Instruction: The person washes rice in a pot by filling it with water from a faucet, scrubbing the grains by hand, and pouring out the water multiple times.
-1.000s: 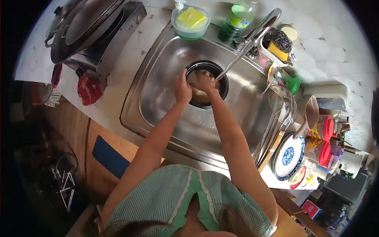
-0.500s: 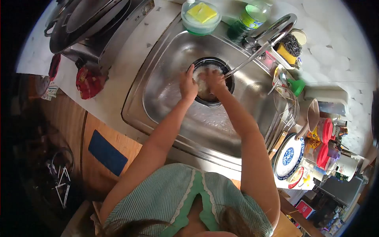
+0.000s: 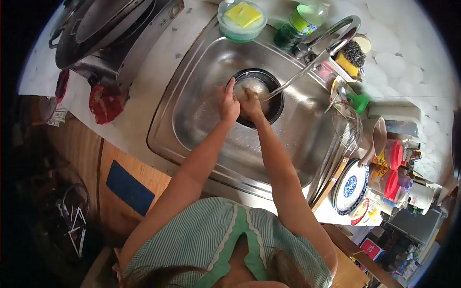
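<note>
A stainless-steel sink (image 3: 196, 106) is overhung by a curved faucet (image 3: 346, 40). Below, a black pot (image 3: 275, 113) with whitish contents (image 3: 258, 85) is touched at its left rim by the left hand (image 3: 229, 104), fingers extended; inside, the right hand (image 3: 250, 104) is dipped, its grip impossible to tell, beside a thin water stream (image 3: 293, 80).

Pale patterned wall (image 3: 391, 65), brown wooden cabinet (image 3: 114, 211)

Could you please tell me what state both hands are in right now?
Left hand: at the side of the black pot; grip unclear.
Right hand: inside it; open or closed, cannot tell.
</note>
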A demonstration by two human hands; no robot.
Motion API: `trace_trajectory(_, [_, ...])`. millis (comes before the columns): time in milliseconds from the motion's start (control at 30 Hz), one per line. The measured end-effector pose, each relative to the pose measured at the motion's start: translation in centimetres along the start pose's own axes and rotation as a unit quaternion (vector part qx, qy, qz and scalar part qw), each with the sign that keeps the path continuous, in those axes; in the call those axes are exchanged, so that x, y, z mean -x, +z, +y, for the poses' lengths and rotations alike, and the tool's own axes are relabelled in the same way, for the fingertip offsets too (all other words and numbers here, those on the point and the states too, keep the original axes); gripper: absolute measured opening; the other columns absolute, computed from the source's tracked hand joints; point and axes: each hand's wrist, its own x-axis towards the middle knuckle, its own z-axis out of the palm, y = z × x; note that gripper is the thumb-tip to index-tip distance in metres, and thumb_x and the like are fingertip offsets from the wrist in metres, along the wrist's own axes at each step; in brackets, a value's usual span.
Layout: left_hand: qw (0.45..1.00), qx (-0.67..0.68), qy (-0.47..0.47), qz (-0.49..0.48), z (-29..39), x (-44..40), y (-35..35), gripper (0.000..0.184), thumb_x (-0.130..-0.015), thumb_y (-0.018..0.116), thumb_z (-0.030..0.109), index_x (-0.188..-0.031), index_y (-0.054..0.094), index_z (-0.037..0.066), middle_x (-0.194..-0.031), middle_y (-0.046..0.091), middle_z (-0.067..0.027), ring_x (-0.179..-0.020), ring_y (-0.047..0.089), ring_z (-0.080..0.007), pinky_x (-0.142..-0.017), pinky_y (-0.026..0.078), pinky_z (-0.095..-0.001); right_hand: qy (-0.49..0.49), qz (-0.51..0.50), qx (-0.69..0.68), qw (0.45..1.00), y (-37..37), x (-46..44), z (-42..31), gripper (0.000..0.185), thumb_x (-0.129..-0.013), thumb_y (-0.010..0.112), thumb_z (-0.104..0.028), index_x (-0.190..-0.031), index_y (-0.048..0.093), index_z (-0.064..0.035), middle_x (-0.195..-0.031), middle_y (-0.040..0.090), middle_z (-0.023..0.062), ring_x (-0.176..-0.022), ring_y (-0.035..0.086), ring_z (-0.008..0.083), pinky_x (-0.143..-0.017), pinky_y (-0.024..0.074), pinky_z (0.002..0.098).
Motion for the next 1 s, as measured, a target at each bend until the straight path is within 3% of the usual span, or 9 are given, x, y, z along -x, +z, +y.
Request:
trace_trajectory(100, [1.000,-0.008,0.017,0.009,-0.1,0.0,0.0,0.058,-0.073,0.051,-0.007,-0.125,0.046,0.018,-0.089,0.049,-0.0155,-0.085,0.050,-0.0335,-0.076,0.040,-0.0407,0.049,-0.012,-0.029,0.998,0.5,-0.8,-0.3,0.046,-0.067,0.055,-0.007,-0.112,0.057,-0.0043,-0.108,0.058,0.0212,-0.102,0.056,0.0316,-0.089,0.0424,0.0351])
trace_trajectory(333, [1.000,0.014,0.004,0.015,-0.3,-0.2,0.5,0.051,-0.077,0.052,-0.003,-0.124,0.048,0.018,-0.087,0.049,-0.0154,-0.082,0.051,-0.0339,-0.072,0.041,-0.0412,0.070,0.051,0.088,0.992,-0.8,-0.4,-2.6,0.029,-0.071,0.056,-0.016,-0.093,0.062,0.0012,-0.088,0.061,0.0246,-0.085,0.060,0.0367,-0.077,0.0465,0.0404])
trace_trajectory(433, [1.000,-0.002,0.013,0.017,-0.3,-0.4,0.4,0.048,-0.078,0.052,-0.001,-0.122,0.049,0.018,-0.087,0.049,-0.0151,-0.080,0.051,-0.0334,-0.070,0.042,-0.0414,0.000,-0.042,0.202,0.979,-0.2,-1.2,-2.2,0.030,-0.075,0.054,-0.022,-0.098,0.060,-0.0033,-0.095,0.061,0.0212,-0.093,0.057,0.0364,-0.082,0.0429,0.0450])
trace_trajectory(533, [1.000,-0.017,0.003,-0.002,-0.3,-0.5,0.2,0.046,-0.080,0.050,0.001,-0.123,0.049,0.018,-0.089,0.051,-0.0127,-0.085,0.050,-0.0313,-0.076,0.041,-0.0398,-0.152,0.006,0.340,0.928,0.0,-0.6,-2.4,0.035,-0.077,0.054,-0.023,-0.110,0.054,-0.0107,-0.115,0.052,0.0170,-0.109,0.047,0.0350,-0.089,0.0357,0.0525])
trace_trajectory(667, [0.998,-0.042,-0.035,-0.021,0.4,-0.4,0.0,0.047,-0.081,0.049,0.001,-0.124,0.047,0.020,-0.091,0.051,-0.0116,-0.087,0.051,-0.0309,-0.077,0.041,-0.0397,-0.119,-0.114,0.517,0.840,-0.6,-1.1,-1.0,0.046,-0.078,0.054,-0.021,-0.123,0.042,-0.0217,-0.133,0.034,0.0129,-0.119,0.037,0.0341,-0.090,0.0304,0.0612])
trace_trajectory(767, [0.999,-0.043,-0.013,0.003,0.3,-0.1,0.2,0.054,-0.077,0.051,-0.002,-0.126,0.045,0.020,-0.090,0.049,-0.0145,-0.083,0.052,-0.0331,-0.070,0.044,-0.0410,-0.030,-0.134,0.502,0.854,-2.4,-0.6,-2.7,0.054,-0.073,0.061,-0.022,-0.123,0.041,-0.0234,-0.135,0.033,0.0097,-0.123,0.032,0.0347,-0.096,0.0246,0.0596])
trace_trajectory(800, [0.999,-0.042,-0.017,-0.001,0.3,-0.1,0.3,0.055,-0.077,0.051,-0.002,-0.126,0.044,0.020,-0.092,0.049,-0.0142,-0.083,0.052,-0.0329,-0.071,0.044,-0.0408,-0.038,-0.128,0.482,0.866,-3.1,-0.5,-2.3,0.063,-0.069,0.065,-0.022,-0.126,0.037,-0.0229,-0.133,0.034,0.0153,-0.118,0.040,0.0371,-0.098,0.0295,0.0528])
trace_trajectory(900, [0.999,-0.035,-0.028,-0.013,0.5,-0.1,0.0,0.056,-0.076,0.051,-0.003,-0.126,0.044,0.021,-0.094,0.049,-0.0133,-0.085,0.052,-0.0324,-0.071,0.045,-0.0406,0.089,-0.156,0.322,0.929,-4.1,-0.2,-1.9,0.061,-0.069,0.065,-0.026,-0.124,0.038,-0.0206,-0.128,0.041,0.0221,-0.114,0.045,0.0386,-0.098,0.0332,0.0471])
trace_trajectory(1000, [0.999,-0.030,-0.025,-0.010,0.8,-0.3,-0.1,0.056,-0.076,0.051,-0.003,-0.126,0.044,0.021,-0.095,0.050,-0.0126,-0.085,0.052,-0.0320,-0.072,0.044,-0.0409,0.090,-0.169,0.329,0.925,-3.7,0.6,-2.0,0.071,-0.077,0.055,-0.036,-0.135,0.026,-0.0074,-0.123,0.045,0.0266,-0.111,0.047,0.0395,-0.094,0.0384,0.0415])
